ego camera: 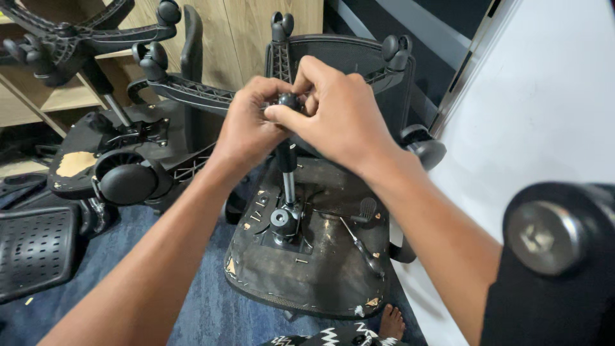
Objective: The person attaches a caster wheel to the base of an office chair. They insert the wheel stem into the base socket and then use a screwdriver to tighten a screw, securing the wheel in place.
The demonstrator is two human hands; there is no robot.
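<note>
While gripped, black gas cylinder, upright, scuffed

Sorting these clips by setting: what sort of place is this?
Probably an office chair repair workshop: an upturned chair seat with its gas cylinder up, spare wheeled chair bases, both hands gripping the cylinder top.
</note>
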